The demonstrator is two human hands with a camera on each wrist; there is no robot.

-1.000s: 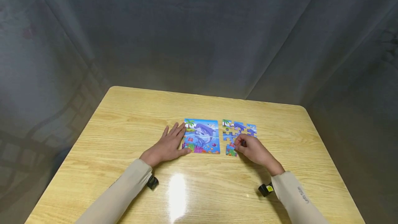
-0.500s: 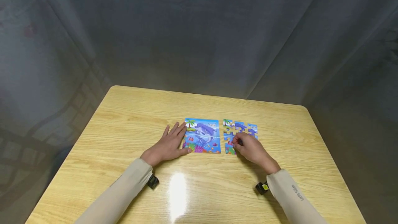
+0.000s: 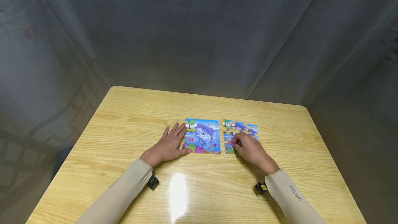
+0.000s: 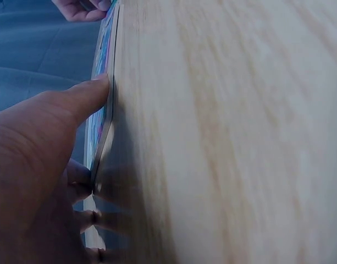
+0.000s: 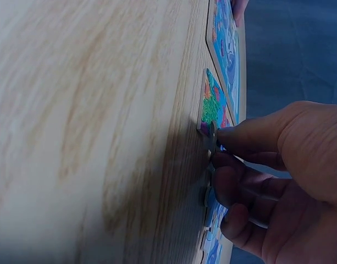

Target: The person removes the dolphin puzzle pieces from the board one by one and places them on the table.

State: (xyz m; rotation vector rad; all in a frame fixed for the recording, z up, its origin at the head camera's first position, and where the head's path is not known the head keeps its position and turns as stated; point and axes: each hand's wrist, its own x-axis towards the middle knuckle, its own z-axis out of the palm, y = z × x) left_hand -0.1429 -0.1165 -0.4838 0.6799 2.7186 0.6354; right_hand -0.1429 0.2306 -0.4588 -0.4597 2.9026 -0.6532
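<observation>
A square dolphin picture board point(image 3: 203, 136) lies flat on the table. My left hand point(image 3: 168, 148) spreads along its left side, with the thumb and fingertips touching the edge in the left wrist view. To the board's right, several jigsaw pieces point(image 3: 240, 126) form part of the same dolphin scene, with gaps between some of them. My right hand point(image 3: 251, 148) pinches the inner edge of a corner jigsaw piece point(image 5: 213, 102) with green coral between thumb and index finger. This piece sits at the near left of the group; the hand hides the pieces around it.
The pale wooden table point(image 3: 140, 106) has rounded far corners. A dark grey curtain point(image 3: 186, 44) hangs right behind its far edge and along both sides. Bright light reflects off the table point(image 3: 177, 196) near the front.
My right hand has moved slightly left and away from me, and the coral corner piece has shifted up close under the piece above it. The left hand stays on the board's edge.
</observation>
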